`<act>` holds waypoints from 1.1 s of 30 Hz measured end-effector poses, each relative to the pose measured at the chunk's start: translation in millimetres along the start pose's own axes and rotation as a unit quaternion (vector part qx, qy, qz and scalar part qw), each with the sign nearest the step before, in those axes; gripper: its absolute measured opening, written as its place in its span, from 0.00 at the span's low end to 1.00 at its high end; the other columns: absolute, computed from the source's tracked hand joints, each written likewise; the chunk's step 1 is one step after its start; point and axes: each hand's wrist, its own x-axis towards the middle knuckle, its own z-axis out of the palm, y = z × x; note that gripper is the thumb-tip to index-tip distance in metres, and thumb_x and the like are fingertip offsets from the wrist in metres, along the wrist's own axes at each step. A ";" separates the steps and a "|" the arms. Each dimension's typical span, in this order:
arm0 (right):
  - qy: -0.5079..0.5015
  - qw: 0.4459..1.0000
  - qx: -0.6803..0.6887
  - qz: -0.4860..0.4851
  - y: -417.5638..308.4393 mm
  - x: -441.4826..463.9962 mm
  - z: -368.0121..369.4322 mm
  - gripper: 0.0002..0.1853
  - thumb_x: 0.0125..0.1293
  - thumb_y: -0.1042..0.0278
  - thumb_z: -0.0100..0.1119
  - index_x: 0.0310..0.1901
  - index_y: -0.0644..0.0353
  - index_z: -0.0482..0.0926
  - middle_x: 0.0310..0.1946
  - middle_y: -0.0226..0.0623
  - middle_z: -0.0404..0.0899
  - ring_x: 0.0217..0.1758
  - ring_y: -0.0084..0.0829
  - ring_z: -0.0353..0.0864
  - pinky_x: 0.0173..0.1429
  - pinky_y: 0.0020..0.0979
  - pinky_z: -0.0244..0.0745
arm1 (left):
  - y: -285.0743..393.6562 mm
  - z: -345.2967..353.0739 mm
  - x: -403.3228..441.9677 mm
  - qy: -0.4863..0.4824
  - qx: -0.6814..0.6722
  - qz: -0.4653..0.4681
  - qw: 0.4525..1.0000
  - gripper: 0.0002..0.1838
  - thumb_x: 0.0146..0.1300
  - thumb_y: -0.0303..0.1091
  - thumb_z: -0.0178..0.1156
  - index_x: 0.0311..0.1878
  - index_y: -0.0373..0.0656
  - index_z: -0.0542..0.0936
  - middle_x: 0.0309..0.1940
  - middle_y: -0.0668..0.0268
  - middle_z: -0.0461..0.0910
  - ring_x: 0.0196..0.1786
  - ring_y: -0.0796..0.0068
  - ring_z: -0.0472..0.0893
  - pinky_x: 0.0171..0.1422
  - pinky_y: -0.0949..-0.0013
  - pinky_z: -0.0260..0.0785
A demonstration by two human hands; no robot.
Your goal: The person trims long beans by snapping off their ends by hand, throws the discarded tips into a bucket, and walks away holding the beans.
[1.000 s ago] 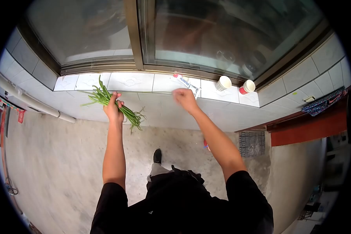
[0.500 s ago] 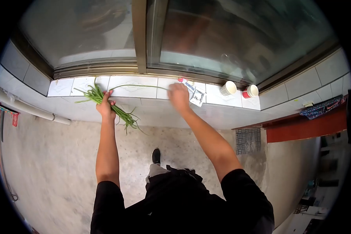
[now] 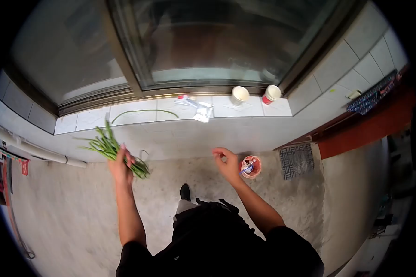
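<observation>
My left hand [image 3: 121, 167] is closed around a bunch of long, thin green stalks [image 3: 105, 147], held in front of the wall below the ledge. Their ends fan out to the upper left, and the others hang past my fingers at the lower right. One single green stalk [image 3: 145, 110] lies curved on the white tiled ledge [image 3: 222, 111]. My right hand [image 3: 226, 164] hovers away from the ledge, near a pink bucket [image 3: 251, 174] on the floor. Its fingers are loosely bent, with a gap beside the thumb and nothing visible in them.
On the ledge lie a silver-white packet [image 3: 203, 112] and a red-and-white packet [image 3: 185, 99]. A white paper cup [image 3: 240, 95] and a red-and-white cup [image 3: 272, 94] stand farther right. Behind is a sliding window [image 3: 208, 51]. A grey mat [image 3: 296, 161] lies on the floor.
My right hand has let go of the single stalk, leaving it on the ledge, and pulled back toward me. My left hand has moved lower with the bunch. The view has turned slightly.
</observation>
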 end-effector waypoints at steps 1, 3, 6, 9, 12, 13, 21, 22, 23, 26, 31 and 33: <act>-0.009 0.997 0.062 0.036 0.1 -13.2 -17.7 0.08 0.67 0.73 0.62 0.44 0.65 0.84 0.40 0.38 0.86 0.41 0.30 0.84 0.48 0.29 0.77 | -5.1 21.9 -30.7 -0.029 0.013 -0.019 0.999 0.06 0.70 0.27 0.60 0.37 0.41 0.72 0.18 0.68 0.71 0.15 0.81 0.66 0.23 0.71 0.66; -0.018 0.989 0.125 0.078 -9.2 -34.6 -52.7 0.08 0.68 0.73 0.62 0.44 0.66 0.84 0.39 0.34 0.87 0.39 0.24 0.83 0.47 0.25 0.76 | -22.9 59.3 -80.4 -0.152 0.001 -0.068 0.986 0.06 0.70 0.29 0.60 0.38 0.40 0.72 0.18 0.67 0.71 0.15 0.80 0.66 0.22 0.71 0.67; -0.027 0.969 0.225 0.101 -48.3 -46.4 -105.4 0.07 0.70 0.73 0.62 0.46 0.65 0.84 0.38 0.31 0.86 0.39 0.19 0.82 0.48 0.24 0.76 | -40.6 130.3 -145.2 -0.285 -0.033 -0.129 0.949 0.09 0.72 0.33 0.58 0.40 0.38 0.71 0.17 0.65 0.69 0.12 0.79 0.63 0.22 0.71 0.66; -0.021 0.949 0.303 0.082 -84.6 -54.9 -157.2 0.06 0.69 0.74 0.64 0.45 0.65 0.84 0.37 0.30 0.86 0.40 0.19 0.82 0.48 0.24 0.76 | -60.0 186.8 -192.2 -0.386 -0.054 -0.160 0.907 0.09 0.72 0.33 0.59 0.43 0.37 0.71 0.17 0.63 0.69 0.13 0.78 0.64 0.22 0.69 0.66; 0.004 0.943 0.320 0.089 -102.2 -66.3 -194.8 0.06 0.68 0.75 0.66 0.44 0.66 0.84 0.35 0.30 0.85 0.38 0.18 0.81 0.45 0.23 0.76 | -79.6 224.3 -235.6 -0.457 -0.035 -0.191 0.868 0.08 0.71 0.30 0.59 0.45 0.35 0.73 0.19 0.63 0.72 0.15 0.76 0.68 0.23 0.70 0.67; -0.016 0.936 0.338 0.097 -102.1 -70.2 -206.2 0.06 0.68 0.76 0.65 0.44 0.66 0.83 0.36 0.31 0.85 0.39 0.18 0.81 0.45 0.23 0.77 | -85.9 231.3 -249.1 -0.468 -0.019 -0.206 0.859 0.07 0.70 0.28 0.59 0.44 0.35 0.74 0.20 0.63 0.75 0.16 0.75 0.71 0.23 0.71 0.67; 0.044 0.928 0.335 0.157 -83.0 -101.6 -262.6 0.06 0.68 0.75 0.65 0.38 0.70 0.84 0.30 0.36 0.85 0.28 0.20 0.79 0.33 0.21 0.72 | -113.6 266.3 -310.2 -0.450 -0.010 -0.276 0.849 0.13 0.74 0.37 0.58 0.48 0.34 0.75 0.25 0.61 0.78 0.22 0.73 0.77 0.26 0.71 0.70; 0.046 0.928 0.334 0.159 -83.4 -102.2 -263.5 0.06 0.68 0.75 0.65 0.38 0.70 0.84 0.30 0.36 0.85 0.28 0.20 0.79 0.33 0.21 0.72 | -114.8 265.4 -307.8 -0.448 -0.010 -0.296 0.844 0.14 0.75 0.40 0.57 0.46 0.35 0.75 0.26 0.59 0.77 0.25 0.71 0.79 0.28 0.70 0.72; 0.063 0.927 0.343 0.139 -84.2 -101.8 -264.1 0.06 0.68 0.75 0.64 0.39 0.70 0.84 0.31 0.37 0.85 0.28 0.21 0.79 0.32 0.21 0.72 | -116.6 265.0 -304.9 -0.449 -0.011 -0.298 0.842 0.14 0.75 0.40 0.57 0.46 0.35 0.75 0.26 0.59 0.77 0.25 0.71 0.79 0.28 0.70 0.72; 0.136 0.925 0.335 0.117 -101.3 -97.4 -269.9 0.06 0.69 0.74 0.62 0.39 0.68 0.83 0.31 0.39 0.86 0.26 0.20 0.79 0.29 0.21 0.71 | -125.7 260.7 -287.1 -0.439 -0.001 -0.307 0.845 0.12 0.74 0.39 0.58 0.42 0.37 0.76 0.29 0.58 0.80 0.28 0.64 0.82 0.36 0.64 0.77; 0.277 0.879 0.380 0.075 -121.5 -72.3 -310.9 0.07 0.70 0.70 0.63 0.38 0.66 0.82 0.26 0.37 0.83 0.20 0.20 0.73 0.26 0.21 0.67 | -116.3 247.1 -257.3 -0.397 0.028 -0.244 0.885 0.12 0.74 0.37 0.59 0.41 0.37 0.76 0.29 0.60 0.81 0.28 0.66 0.82 0.36 0.64 0.77; 0.276 0.863 0.419 0.064 -127.9 -64.6 -322.8 0.07 0.70 0.69 0.64 0.38 0.65 0.82 0.25 0.37 0.83 0.18 0.19 0.71 0.24 0.20 0.64 | -115.6 227.1 -233.7 -0.363 0.079 -0.197 0.907 0.10 0.73 0.35 0.59 0.39 0.37 0.76 0.27 0.61 0.79 0.24 0.72 0.77 0.30 0.68 0.74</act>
